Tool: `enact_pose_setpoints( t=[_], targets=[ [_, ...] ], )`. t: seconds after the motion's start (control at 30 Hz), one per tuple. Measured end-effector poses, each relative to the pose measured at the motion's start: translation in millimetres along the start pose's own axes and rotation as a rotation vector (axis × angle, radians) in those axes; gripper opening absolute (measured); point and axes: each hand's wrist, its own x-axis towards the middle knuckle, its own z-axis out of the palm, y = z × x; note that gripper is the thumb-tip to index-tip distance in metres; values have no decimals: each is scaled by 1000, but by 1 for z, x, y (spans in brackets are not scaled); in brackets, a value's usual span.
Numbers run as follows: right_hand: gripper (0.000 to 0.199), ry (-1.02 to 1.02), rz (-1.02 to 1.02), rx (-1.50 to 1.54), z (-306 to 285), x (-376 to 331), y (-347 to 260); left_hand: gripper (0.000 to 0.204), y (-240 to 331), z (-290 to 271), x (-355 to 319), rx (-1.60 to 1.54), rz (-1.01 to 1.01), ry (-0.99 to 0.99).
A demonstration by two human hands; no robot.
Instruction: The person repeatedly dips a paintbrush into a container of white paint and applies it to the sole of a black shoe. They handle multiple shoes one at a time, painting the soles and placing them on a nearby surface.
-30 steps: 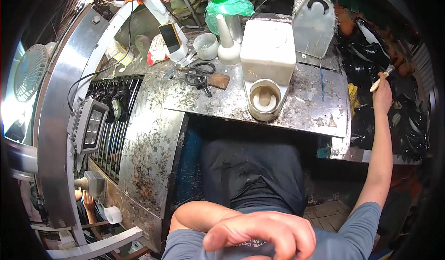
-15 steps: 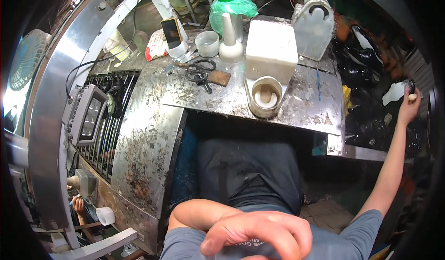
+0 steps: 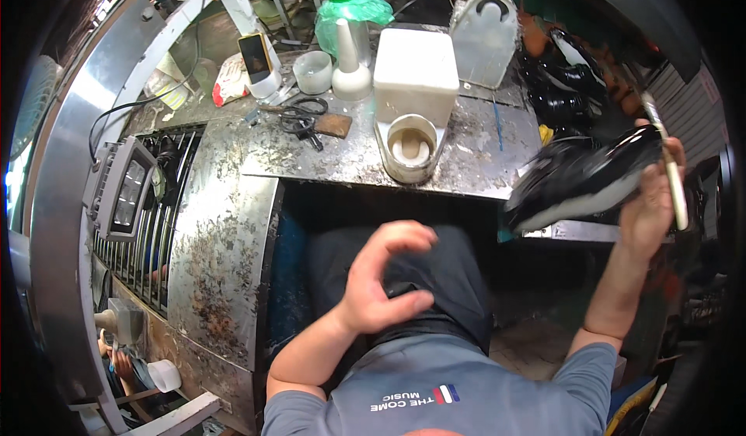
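Observation:
My right hand (image 3: 650, 211) is closed around one end of a glossy black shoe (image 3: 587, 173) with a pale band along its lower side. A slim brush with a light handle (image 3: 676, 183) sits in the same hand, upright against the shoe's end. The shoe is slightly blurred and hangs over the right end of the metal bench. My left hand (image 3: 381, 284) is held over my lap, its fingers curved and apart, with nothing in it.
On the bench (image 3: 225, 226) stand a white dispenser with a round cup (image 3: 416, 59), a white cone-topped bottle (image 3: 351, 74), scissors (image 3: 299, 113) and a brown block (image 3: 334, 125). More black shoes (image 3: 571, 78) lie at right. A lamp (image 3: 128, 191) is at left; another person's hand (image 3: 122, 364) shows lower left.
My right hand has come in from the far right, bringing up the shoe and brush. My left hand has moved forward from my chest and opened. The view has shifted slightly.

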Motion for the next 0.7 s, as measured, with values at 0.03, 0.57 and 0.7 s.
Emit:
enact_pose_setpoints(
  t=[0.03, 0.57, 0.7],
  targets=[
    [52, -101, 63, 69, 25, -14, -7, 82, -5, -4, 0, -38, -89, 6],
    [23, -654, 440, -32, 166, -70, 54, 116, -71, -57, -156, -708, -738, -85],
    [22, -550, -70, -466, 165, -35, 66, 122, -61, -48, -143, -851, -578, -90]
  ],
)
